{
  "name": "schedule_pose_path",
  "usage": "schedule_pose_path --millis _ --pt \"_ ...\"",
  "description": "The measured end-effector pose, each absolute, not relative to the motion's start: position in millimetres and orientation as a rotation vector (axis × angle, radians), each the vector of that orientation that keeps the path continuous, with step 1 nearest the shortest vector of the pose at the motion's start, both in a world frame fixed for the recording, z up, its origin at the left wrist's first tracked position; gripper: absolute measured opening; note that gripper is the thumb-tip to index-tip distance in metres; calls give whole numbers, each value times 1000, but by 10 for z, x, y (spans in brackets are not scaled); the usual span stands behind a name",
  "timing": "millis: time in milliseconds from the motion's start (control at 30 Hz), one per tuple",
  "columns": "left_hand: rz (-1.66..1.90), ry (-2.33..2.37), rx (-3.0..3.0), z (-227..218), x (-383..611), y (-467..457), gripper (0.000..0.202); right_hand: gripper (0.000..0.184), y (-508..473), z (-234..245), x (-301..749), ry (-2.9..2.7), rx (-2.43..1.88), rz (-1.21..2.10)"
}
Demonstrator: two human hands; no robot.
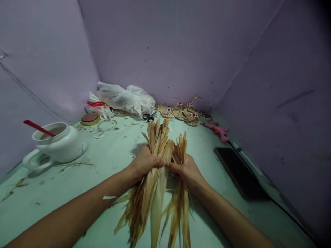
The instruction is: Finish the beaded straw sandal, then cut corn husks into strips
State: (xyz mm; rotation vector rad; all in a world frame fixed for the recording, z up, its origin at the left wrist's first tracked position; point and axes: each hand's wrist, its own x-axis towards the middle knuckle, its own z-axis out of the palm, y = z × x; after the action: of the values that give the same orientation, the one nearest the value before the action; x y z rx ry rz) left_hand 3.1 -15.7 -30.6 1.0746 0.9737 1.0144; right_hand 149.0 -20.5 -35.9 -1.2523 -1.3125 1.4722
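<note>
My left hand [148, 162] is closed round a thick bundle of dried corn husks [146, 199], its thumb lying across the front. The cut-looking ends stick up above the fist and the ragged, pointed ends hang toward me. In my right hand [188, 170] is a thinner bundle of the same husks [179, 206], gripped the same way. Both thumbs meet near the middle, at the edge of a broad pale husk. The fingers behind the bundles are mostly hidden.
On the green table [124, 144] stand a white mug [66, 143] with a red handle in it, a round tin [90, 119], a plastic bag [126, 98], black scissors [149, 117] and woven ornaments [191, 119]. At right lie a pink glue gun [219, 131] and a black phone [240, 174].
</note>
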Motion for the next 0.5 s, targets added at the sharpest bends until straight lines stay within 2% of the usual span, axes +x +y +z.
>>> schedule_pose_path --millis 200,367,500 --pt "1027 1066 1161 -297 75 -156 41 12 -215 -363 1431 -1320 -1315 1368" --pt "1072 1145 1216 -293 140 -175 32 20 -229 -359 1353 -1309 -1310 1305" --pt "1099 1139 1184 -278 130 -185 30 12 -179 -397 1395 -1279 -1420 1192"
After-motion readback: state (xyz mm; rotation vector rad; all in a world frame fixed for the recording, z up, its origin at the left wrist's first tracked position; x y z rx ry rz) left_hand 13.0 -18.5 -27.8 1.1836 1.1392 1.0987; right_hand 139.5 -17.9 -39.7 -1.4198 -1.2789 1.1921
